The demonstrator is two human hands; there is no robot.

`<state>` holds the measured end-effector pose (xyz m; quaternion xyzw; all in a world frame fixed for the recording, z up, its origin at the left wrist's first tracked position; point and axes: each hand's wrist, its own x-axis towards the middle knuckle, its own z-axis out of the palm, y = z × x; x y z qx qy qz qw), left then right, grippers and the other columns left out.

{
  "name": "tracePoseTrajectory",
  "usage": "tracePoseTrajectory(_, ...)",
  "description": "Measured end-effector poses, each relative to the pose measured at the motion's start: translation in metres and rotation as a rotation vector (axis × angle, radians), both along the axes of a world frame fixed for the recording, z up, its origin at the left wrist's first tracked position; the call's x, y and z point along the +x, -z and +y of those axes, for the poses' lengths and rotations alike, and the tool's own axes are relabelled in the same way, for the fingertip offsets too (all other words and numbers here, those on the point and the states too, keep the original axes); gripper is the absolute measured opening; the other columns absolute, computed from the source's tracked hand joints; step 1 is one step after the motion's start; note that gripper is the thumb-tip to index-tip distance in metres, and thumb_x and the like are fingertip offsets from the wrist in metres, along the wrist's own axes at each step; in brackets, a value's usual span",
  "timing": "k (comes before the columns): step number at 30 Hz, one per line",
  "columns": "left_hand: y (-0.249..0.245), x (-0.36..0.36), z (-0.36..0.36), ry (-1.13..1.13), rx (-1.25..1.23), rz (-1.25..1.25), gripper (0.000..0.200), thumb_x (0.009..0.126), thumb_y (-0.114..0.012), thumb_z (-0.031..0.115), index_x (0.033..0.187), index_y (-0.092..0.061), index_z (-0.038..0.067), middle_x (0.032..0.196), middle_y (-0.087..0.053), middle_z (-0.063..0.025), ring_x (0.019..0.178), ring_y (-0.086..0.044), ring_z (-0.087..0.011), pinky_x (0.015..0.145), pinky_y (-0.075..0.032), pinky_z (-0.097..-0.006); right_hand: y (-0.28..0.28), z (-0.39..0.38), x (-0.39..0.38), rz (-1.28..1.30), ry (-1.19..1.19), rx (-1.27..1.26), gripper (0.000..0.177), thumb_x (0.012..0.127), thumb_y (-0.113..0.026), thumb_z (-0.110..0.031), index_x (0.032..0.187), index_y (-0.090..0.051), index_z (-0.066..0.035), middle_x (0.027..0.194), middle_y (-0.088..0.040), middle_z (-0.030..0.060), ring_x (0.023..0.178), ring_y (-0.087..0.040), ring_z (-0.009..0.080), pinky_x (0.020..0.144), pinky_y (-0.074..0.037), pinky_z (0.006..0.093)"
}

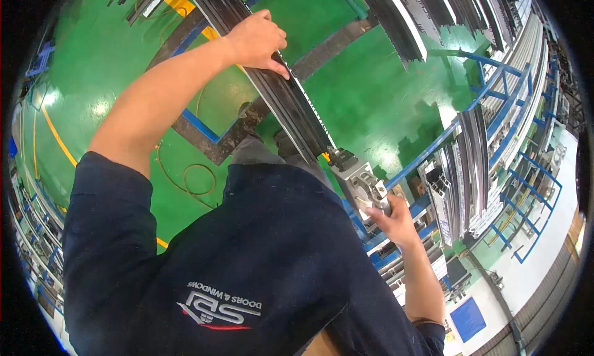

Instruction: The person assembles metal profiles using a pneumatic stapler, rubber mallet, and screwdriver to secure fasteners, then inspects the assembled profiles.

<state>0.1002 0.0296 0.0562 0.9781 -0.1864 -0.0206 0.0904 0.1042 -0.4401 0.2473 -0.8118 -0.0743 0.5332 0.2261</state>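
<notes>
A long black window-frame profile (291, 111) with a pale printed strip along one edge runs diagonally in front of my body. My left hand (257, 43) is closed over it in its upper part, with the thumb laid along the top face. Against the profile's near end sits a silver-and-black metal tool (359, 181). My right hand (393, 223) wraps around the tool's cylindrical rear part, thumb on the near side. The contact between the tool's head and the profile is partly hidden.
Dark profiles (396, 22) jut in at the upper right. More profiles (461, 170) rest on a blue metal rack (427, 161) to the right. A dark beam with blue edging (207, 133) lies below the profile. A thin hose (185, 183) coils on the green floor (111, 77).
</notes>
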Motion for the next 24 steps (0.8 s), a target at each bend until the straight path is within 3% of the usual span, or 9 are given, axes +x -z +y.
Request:
tracePoseTrajectory(1,-0.002,0.000,0.001,0.001,0.004,0.003,0.067,0.078,-0.066,0.076,0.077,-0.071,0.010,0.078,-0.063,-0.0034,0.083,-0.066,-0.0227,0.091,-0.043,-0.0381,0.007,-0.008,0.002,0.003,0.001,0.004,0.038,0.096,-0.072,-0.034,0.095,-0.069,0.004,0.071,-0.065,0.0074,0.067,-0.059,0.0128,0.063,-0.048,0.0318)
tracePoseTrajectory(3,-0.003,0.002,-0.001,-0.016,-0.005,0.086,0.066,0.078,-0.067,0.076,0.077,-0.071,0.010,0.079,-0.063,-0.0036,0.084,-0.066,-0.0225,0.091,-0.043,-0.0380,0.009,-0.014,0.001,0.229,0.326,0.198,0.048,0.101,-0.059,-0.045,0.089,-0.062,0.000,0.066,-0.055,0.0042,0.059,-0.050,0.0128,0.053,-0.038,0.0302)
tracePoseTrajectory(4,-0.002,0.002,-0.002,-0.008,-0.006,0.086,0.066,0.078,-0.067,0.076,0.077,-0.071,0.010,0.079,-0.063,-0.0036,0.084,-0.066,-0.0225,0.091,-0.043,-0.0380,0.005,-0.009,0.001,0.176,0.221,0.136,0.060,0.102,-0.046,-0.056,0.083,-0.058,0.000,0.066,-0.054,0.0063,0.058,-0.049,0.0151,0.053,-0.038,0.0307)
tracePoseTrajectory(10,-0.002,0.003,-0.001,0.012,-0.004,0.071,0.066,0.077,-0.068,0.075,0.079,-0.072,0.009,0.080,-0.063,-0.0036,0.085,-0.066,-0.0227,0.091,-0.043,-0.0382,0.006,-0.006,0.002,0.203,0.266,0.122,0.057,0.101,-0.049,-0.053,0.081,-0.060,-0.001,0.066,-0.056,0.0068,0.057,-0.050,0.0148,0.053,-0.039,0.0306)
tracePoseTrajectory(11,-0.002,0.002,-0.001,0.008,0.003,0.069,0.066,0.077,-0.068,0.075,0.080,-0.072,0.009,0.080,-0.063,-0.0035,0.085,-0.066,-0.0228,0.092,-0.043,-0.0385,0.007,-0.009,0.000,0.177,0.254,0.106,0.054,0.106,-0.047,-0.048,0.079,-0.060,-0.003,0.062,-0.052,0.0022,0.057,-0.049,0.0124,0.054,-0.039,0.0301)
tracePoseTrajectory(24,-0.007,0.003,-0.003,-0.008,0.020,0.125,0.065,0.077,-0.070,0.074,0.083,-0.072,0.009,0.085,-0.065,-0.0034,0.087,-0.066,-0.0226,0.095,-0.043,-0.0397,0.003,0.003,0.002,0.161,0.237,0.056,0.056,0.106,-0.049,-0.050,0.078,-0.061,-0.002,0.062,-0.053,0.0015,0.056,-0.049,0.0120,0.053,-0.039,0.0305)
